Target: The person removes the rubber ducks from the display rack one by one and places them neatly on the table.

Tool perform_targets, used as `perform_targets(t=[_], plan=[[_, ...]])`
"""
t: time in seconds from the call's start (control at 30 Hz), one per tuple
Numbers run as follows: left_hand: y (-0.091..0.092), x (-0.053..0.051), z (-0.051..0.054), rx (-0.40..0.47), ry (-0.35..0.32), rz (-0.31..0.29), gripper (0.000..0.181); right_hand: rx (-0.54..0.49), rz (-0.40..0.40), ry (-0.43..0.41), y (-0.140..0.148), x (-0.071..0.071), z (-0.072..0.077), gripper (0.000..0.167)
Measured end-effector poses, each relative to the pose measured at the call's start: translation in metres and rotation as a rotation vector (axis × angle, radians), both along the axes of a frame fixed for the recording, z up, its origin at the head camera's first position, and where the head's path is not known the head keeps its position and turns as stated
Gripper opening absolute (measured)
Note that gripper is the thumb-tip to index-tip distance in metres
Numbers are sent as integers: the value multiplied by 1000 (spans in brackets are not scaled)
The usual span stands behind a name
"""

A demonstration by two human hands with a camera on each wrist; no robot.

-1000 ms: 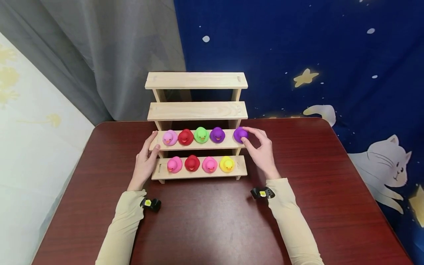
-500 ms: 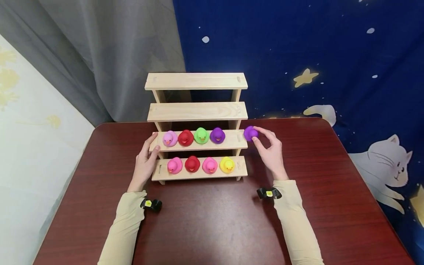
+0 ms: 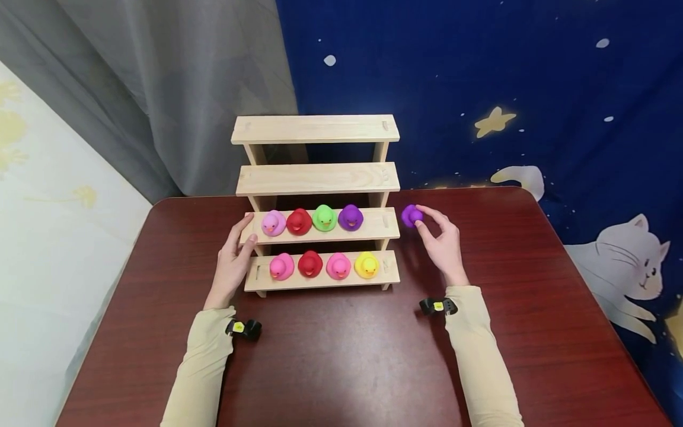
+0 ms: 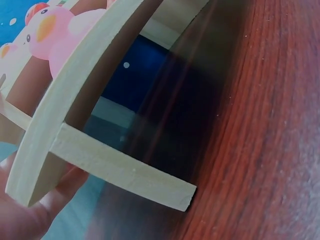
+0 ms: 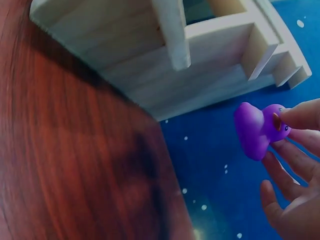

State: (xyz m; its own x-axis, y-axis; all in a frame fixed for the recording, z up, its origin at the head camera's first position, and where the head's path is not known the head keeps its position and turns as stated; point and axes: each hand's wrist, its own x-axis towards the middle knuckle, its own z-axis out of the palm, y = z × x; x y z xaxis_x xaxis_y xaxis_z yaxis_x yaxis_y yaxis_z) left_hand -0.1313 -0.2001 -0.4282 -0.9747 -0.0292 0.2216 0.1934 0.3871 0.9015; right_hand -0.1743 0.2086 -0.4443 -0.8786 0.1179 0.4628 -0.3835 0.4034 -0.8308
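My right hand (image 3: 444, 246) pinches a purple duck (image 3: 412, 216) by its head, just right of the wooden stepped rack (image 3: 317, 179); the right wrist view shows the same purple duck (image 5: 252, 131) between thumb and fingers. At the left end of the second step from the bottom, my left hand (image 3: 230, 264) grips the board, thumb on its front. That step holds a light pink duck (image 3: 274, 223), a red duck (image 3: 299, 222), a green duck (image 3: 324, 218) and another purple duck (image 3: 350, 218). Below stand two pink ducks, a red one and a yellow duck (image 3: 366, 265).
Two upper steps, the top one (image 3: 315, 129) and the one beneath (image 3: 317, 179), carry no ducks. The rack stands on a dark red table (image 3: 320, 356). Behind it hang a grey curtain (image 3: 213, 71) and a blue cloth (image 3: 427, 71) with a cat picture.
The right hand has moved to the right, taking the purple duck off the right end of the second step from the bottom. My left hand keeps its grip on the rack.
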Motion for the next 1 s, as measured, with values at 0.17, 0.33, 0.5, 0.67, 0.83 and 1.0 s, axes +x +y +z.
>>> perform_targets(t=[0.17,0.33,0.5,0.67,0.83,1.0], plan=[[0,1,0,18,-1,1,48,32,1,-52,6,-5,-10,32],[0,1,1,26,-10,0,48,58,-11,-111,8,-9,-19,31],[0,1,0,38,-19,-4,48,84,-10,-178,11,-13,-26,30],[0,0,-1,55,-22,-8,48,120,18,-251,14,-16,-31,30],[1,0,-1,62,-14,-5,48,92,58,-280,14,-18,-35,30],[1,1,-2,69,-8,-3,48,53,72,-304,15,-18,-40,28]])
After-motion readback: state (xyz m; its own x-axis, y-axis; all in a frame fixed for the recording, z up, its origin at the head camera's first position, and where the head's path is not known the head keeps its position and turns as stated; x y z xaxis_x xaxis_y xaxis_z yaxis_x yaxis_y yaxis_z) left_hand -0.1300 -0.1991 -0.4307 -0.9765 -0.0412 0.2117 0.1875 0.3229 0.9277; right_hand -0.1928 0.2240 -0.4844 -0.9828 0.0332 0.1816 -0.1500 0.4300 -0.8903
